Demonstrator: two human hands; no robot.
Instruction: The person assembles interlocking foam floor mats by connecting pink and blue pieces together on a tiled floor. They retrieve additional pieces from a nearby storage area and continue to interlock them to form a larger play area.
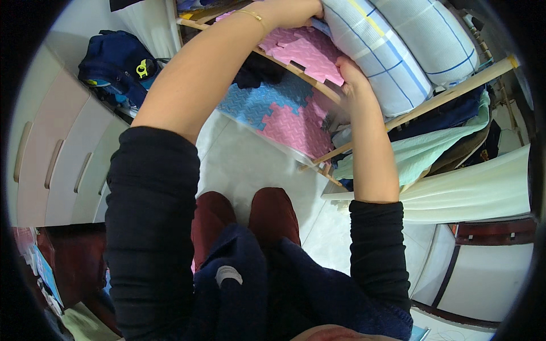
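A: How far along does this look?

B: Midway, I'd judge. The bulky white quilted bedding roll with blue and yellow stripes (pixel 378 51) lies on the upper level of the pale wooden slatted rack (pixel 455 90), but both hands are on it. The left hand (pixel 290 12) reaches over its top end, mostly cut off by the frame's edge, so I cannot tell whether those fingers are closed. The right hand (pixel 351 77) presses flat against the roll's lower side, fingers apart, not clamped.

A: What is left?

B: Letting go, perhaps a last shove. A second white quilted roll (pixel 438 34) sits just beside it, apparently settled.

A: Any packages, labels or signs?

B: Few. The pink and blue interlocking foam mats (pixel 287 105) lean under the rack, unlabelled. Folded mint-green and dark fabrics (pixel 432 148) fill the shelf below. A navy backpack (pixel 116 65) at upper left bears a small yellow emblem; a small white patch shows on the dark trousers (pixel 227 275).
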